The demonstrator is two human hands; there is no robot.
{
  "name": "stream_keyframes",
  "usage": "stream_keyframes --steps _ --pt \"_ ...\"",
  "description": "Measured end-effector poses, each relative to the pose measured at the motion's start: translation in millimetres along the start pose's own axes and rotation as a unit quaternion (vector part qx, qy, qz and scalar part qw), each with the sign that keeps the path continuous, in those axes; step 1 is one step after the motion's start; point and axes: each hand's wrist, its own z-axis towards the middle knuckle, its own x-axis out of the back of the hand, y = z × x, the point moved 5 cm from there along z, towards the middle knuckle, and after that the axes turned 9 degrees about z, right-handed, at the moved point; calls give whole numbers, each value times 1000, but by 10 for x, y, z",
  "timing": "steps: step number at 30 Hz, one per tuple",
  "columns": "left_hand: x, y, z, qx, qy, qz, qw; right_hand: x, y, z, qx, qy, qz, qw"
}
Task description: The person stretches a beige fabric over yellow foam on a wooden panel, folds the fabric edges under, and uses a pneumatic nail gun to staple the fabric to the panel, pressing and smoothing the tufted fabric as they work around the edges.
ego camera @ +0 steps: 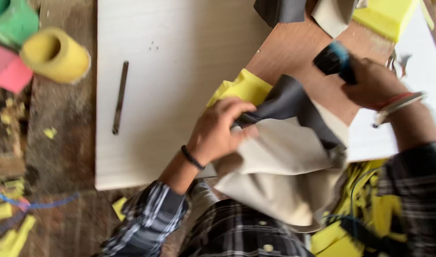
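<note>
My left hand (220, 131) pinches the edge of a sheet of covering material (284, 157), dark grey on one face and beige on the back, folded over a yellow foam pad (244, 88). The foam lies on a brown plywood panel (294, 52). My right hand (372, 83) grips a black tool with a blue part (334, 59) held over the plywood, just beyond the sheet's far edge. The picture is blurred by motion, so I cannot make out the kind of tool.
A white board (175, 57) carries a thin dark metal strip (120, 97). Yellow (56, 54), green (10, 21) and pink (8, 69) foam rolls sit at the top left. Yellow foam block (384, 16) at top right; foam scraps (10, 233) and a blue cord (41, 204) on the wooden bench.
</note>
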Motion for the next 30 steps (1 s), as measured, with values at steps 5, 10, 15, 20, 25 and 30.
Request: stream_keyframes --steps 5,10,15,20,25,30 --pt "-459 859 -79 -83 -37 175 980 -168 111 256 132 102 26 986" --pt "-144 -178 -262 254 134 149 946 -51 -168 76 196 172 118 958" --pt "224 -1489 -1045 508 288 21 811 -347 -673 -135 105 -60 367 923" --pt "20 -1183 -1271 527 280 -17 802 -365 -815 -133 33 -82 243 966" --pt "-117 363 -957 191 172 147 955 -350 -970 39 148 -15 252 956" --pt "-389 854 -967 88 -25 187 978 -580 -938 131 21 -168 335 927"
